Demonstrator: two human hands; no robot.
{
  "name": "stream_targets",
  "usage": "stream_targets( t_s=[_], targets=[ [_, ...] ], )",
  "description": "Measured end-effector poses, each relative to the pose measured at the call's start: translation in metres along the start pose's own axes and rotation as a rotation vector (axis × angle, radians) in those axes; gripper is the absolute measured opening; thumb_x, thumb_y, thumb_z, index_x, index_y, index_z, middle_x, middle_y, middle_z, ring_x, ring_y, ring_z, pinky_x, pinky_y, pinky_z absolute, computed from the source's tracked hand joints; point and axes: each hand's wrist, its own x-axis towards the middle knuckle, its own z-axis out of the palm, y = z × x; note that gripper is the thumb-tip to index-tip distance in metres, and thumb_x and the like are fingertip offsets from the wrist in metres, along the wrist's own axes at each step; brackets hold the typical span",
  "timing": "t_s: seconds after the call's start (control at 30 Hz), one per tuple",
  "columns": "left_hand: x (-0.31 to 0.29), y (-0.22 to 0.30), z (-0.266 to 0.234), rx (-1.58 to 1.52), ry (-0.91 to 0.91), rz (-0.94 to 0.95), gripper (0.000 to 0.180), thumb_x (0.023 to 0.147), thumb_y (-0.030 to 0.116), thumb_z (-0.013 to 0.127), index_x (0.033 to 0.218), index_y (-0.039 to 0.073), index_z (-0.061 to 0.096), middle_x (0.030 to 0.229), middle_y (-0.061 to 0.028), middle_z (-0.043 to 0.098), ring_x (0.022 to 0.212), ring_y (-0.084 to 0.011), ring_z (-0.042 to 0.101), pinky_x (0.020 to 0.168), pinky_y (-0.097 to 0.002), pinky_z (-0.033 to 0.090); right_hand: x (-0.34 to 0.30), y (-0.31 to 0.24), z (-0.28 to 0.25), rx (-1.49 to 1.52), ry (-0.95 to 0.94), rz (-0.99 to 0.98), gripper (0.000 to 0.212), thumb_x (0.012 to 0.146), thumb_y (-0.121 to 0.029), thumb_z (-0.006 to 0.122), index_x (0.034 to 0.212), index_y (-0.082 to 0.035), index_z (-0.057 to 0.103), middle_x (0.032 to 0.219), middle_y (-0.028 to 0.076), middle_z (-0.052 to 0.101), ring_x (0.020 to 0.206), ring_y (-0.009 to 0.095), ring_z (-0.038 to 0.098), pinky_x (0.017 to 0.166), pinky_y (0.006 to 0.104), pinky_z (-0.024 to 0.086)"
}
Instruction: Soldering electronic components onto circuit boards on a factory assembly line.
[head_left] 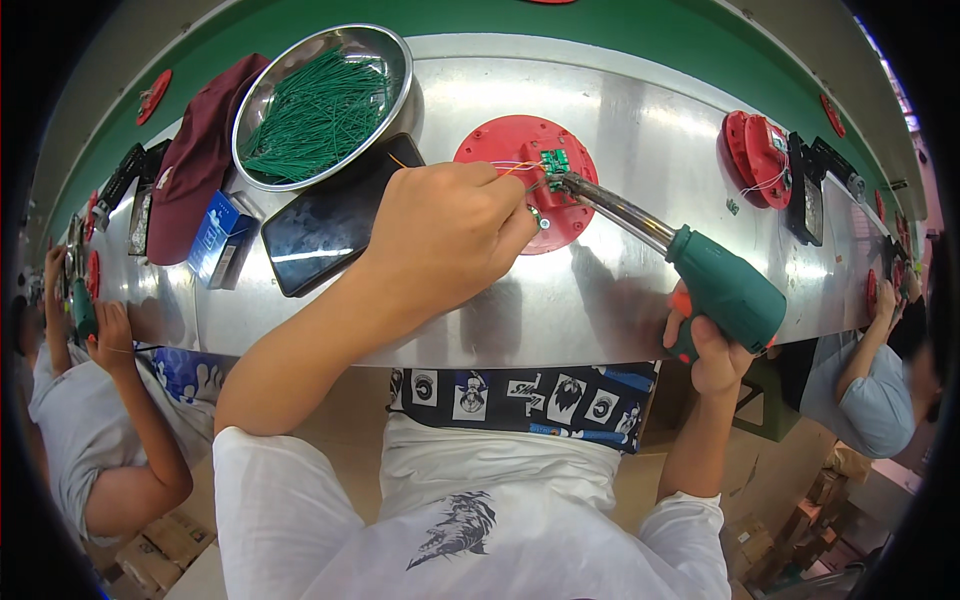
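Observation:
My right hand [712, 350] is wrapped round the grip of a green soldering gun [735, 290], its long metal nozzle slanting up and left. The nozzle's tip meets a small green circuit board [556, 162] on a round red plate [555, 235]. My left hand [450, 225] is closed in a pinch close beside the tip, over the plate's left part. A thin orange wire [516, 169] shows by its fingers, and the hand seems to grip it; the fingertips are partly hidden. Pale thin wires run to the board.
At the left stand a metal bowl [402, 95] of green wires, a black phone [325, 235], a blue box [220, 240] and a maroon cap [190, 170]. Red plates [757, 160] and a black device [806, 195] lie right. Beyond runs a green belt [640, 30]. People work at both sides.

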Motion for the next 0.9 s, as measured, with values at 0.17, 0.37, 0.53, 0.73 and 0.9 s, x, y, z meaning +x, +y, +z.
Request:
stream_targets(
  t_s=[0.17,0.37,0.53,0.73,0.9],
  targets=[
    [0.000,0.000,0.001,-0.016,0.016,-0.002,0.018,0.079,0.015,0.064,0.065,0.006,0.059,0.058,-0.0089,0.057,0.049,-0.0283,0.057,0.045,-0.0410,0.045,0.000,0.000,-0.006,-0.012,0.004,0.041,0.038,0.092,-0.006,0.062,0.127,0.006,0.055,0.098,0.017,0.066,0.060,0.018,0.060,0.053,0.0294,0.048],
    [0.000,0.001,-0.002,-0.004,-0.042,-0.045,0.011,0.077,0.008,0.066,0.068,0.003,0.063,0.061,-0.0109,0.059,0.054,-0.0288,0.060,0.050,-0.0391,0.047,0.004,0.003,-0.002,-0.048,0.098,0.056,0.046,0.092,-0.028,0.063,0.118,0.008,0.054,0.093,0.020,0.061,0.050,0.021,0.056,0.043,0.0282,0.043],
    [0.001,0.003,0.000,-0.013,-0.042,-0.050,0.011,0.078,0.009,0.066,0.068,0.003,0.062,0.062,-0.0109,0.059,0.054,-0.0291,0.060,0.051,-0.0394,0.047,-0.001,0.008,-0.006,0.034,0.226,-0.015,0.054,0.093,-0.028,0.061,0.129,0.011,0.049,0.096,0.022,0.061,0.048,0.023,0.057,0.040,0.0309,0.045],
    [0.001,0.003,-0.002,-0.017,-0.050,-0.047,0.011,0.078,0.009,0.066,0.069,0.003,0.063,0.063,-0.0113,0.060,0.055,-0.0290,0.061,0.051,-0.0394,0.047,0.002,0.010,-0.004,0.037,0.225,-0.028,0.053,0.095,-0.026,0.059,0.132,0.011,0.046,0.095,0.023,0.061,0.048,0.023,0.057,0.040,0.0299,0.046],
    [0.001,0.003,-0.002,-0.022,-0.056,-0.053,0.012,0.079,0.009,0.066,0.069,0.003,0.063,0.063,-0.0119,0.060,0.055,-0.0293,0.061,0.052,-0.0393,0.048,0.002,0.009,-0.005,0.041,0.213,-0.037,0.051,0.096,-0.024,0.058,0.131,0.011,0.046,0.096,0.024,0.061,0.049,0.023,0.057,0.040,0.0300,0.046]
  ],
)
